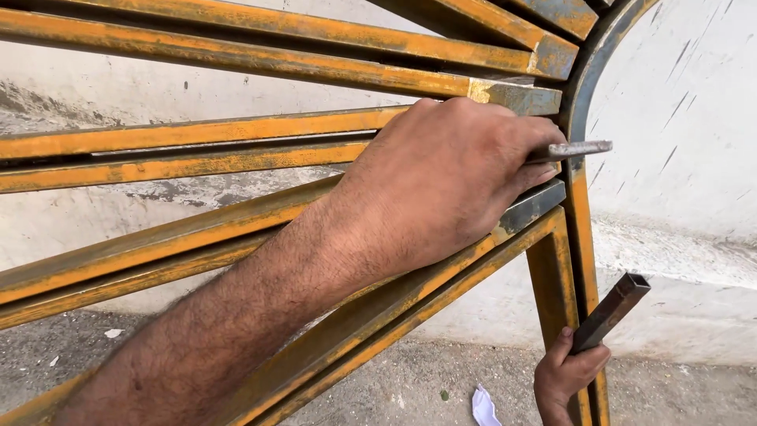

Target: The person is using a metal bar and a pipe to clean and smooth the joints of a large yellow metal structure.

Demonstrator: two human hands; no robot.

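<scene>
Two hands: my left hand [449, 177] grips a half-hidden flat metal piece [579, 148]; my right hand [568, 375], partly cropped, clasps a square steel tube [611, 312].

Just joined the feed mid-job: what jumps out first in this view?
A forearm crosses the frame, its hand pressing a slim grey metal marker against the rusty orange steel frame near its curved upright. At the lower right, another hand grips a short square steel tube beside the frame's post.

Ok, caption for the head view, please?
Left hand holds a metal strip against a rusty yellow frame; right hand grips a short square tube.
</scene>
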